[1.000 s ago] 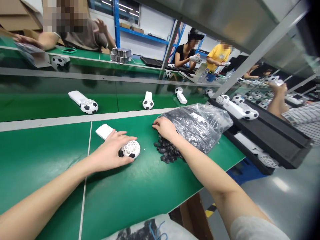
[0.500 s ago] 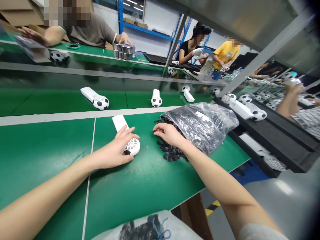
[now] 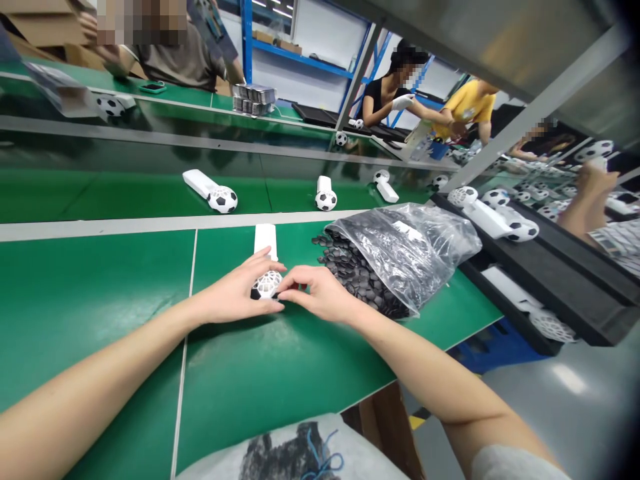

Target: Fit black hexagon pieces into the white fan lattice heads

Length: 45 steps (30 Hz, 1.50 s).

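My left hand [image 3: 233, 293] curls around the football-shaped head of a white plastic device [image 3: 267, 285], steadying it on the green work surface. Its flat white handle points away from me. The head has an open white lattice and a few black patches. At the right side of the head, my right hand [image 3: 320, 293] pinches a small black piece [image 3: 276, 295], mostly covered by the fingertips. Many loose black pieces [image 3: 357, 272] spill from a clear plastic bag [image 3: 413, 250] just beyond my right hand.
Finished-looking football devices [image 3: 223, 199] lie on the green belt [image 3: 280, 193] ahead. Black foam trays [image 3: 560, 273] holding more devices stand at the right. A slanted metal post [image 3: 530, 107] crosses the upper right. Co-workers sit across the line, one in a yellow shirt [image 3: 473, 100].
My right hand has moved left from the pile of black pieces to the football head. The device has turned more upright under my left hand. Devices on the belt appear shifted right.
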{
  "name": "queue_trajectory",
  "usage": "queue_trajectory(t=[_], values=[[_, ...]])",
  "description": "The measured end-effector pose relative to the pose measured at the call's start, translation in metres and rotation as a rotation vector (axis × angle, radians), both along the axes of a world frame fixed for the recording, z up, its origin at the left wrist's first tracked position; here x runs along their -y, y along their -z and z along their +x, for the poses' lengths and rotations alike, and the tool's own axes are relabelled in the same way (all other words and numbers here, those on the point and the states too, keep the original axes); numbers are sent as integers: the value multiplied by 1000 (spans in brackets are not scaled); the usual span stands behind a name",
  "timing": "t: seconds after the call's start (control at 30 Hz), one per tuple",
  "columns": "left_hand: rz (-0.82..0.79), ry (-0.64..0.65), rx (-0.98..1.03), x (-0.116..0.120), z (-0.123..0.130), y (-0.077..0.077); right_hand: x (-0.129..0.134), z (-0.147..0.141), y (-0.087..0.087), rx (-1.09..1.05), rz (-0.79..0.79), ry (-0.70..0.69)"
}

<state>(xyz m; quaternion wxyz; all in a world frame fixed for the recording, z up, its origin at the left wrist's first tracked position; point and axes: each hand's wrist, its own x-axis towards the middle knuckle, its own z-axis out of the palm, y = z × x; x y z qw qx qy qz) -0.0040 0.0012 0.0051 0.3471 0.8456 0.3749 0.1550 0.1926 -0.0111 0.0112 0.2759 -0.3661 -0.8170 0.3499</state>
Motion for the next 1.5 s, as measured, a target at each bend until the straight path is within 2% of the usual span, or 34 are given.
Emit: queue_trajectory(t=[0.1, 0.33, 0.5, 0.57, 0.63, 0.77, 0.83, 0.93, 1.03, 1.1, 1.13, 1.23, 1.37, 1.5], values=[[10, -36, 5, 3, 3, -1, -4, -3, 4, -41, -42, 4], [9, -86, 18, 5, 7, -2, -14, -4, 5, -104, -304, 33], [5, -138, 29, 3, 10, -1, -17, -6, 16, -140, -339, 57], [12, -150, 19, 4, 11, -1, -23, -4, 18, -121, -366, 27], [14, -145, 0, 7, 12, -1, -35, 2, 16, 10, -296, 55], [-34, -98, -39, 11, 11, -4, -71, 24, 11, 470, 112, 460], [-49, -58, -30, 10, 9, -4, -86, 34, 13, 561, 163, 557], [-19, 4, 12, 8, 7, -1, -98, 45, 18, 603, 155, 573], [42, -135, -14, 8, 9, 3, -97, 49, 21, 595, 144, 544], [25, -238, -39, 8, 9, 3, -91, 49, 18, 562, 127, 500], [1, -248, -44, 8, 8, 2, -86, 49, 16, 546, 116, 476], [-47, -161, -53, 1, 0, -7, -64, 43, 7, 410, 71, 384], [-95, -12, -83, -10, -18, -18, -31, 25, -7, 153, 68, 151], [-140, 5, -89, -11, -22, -17, -15, 4, -10, 96, 124, -17]])
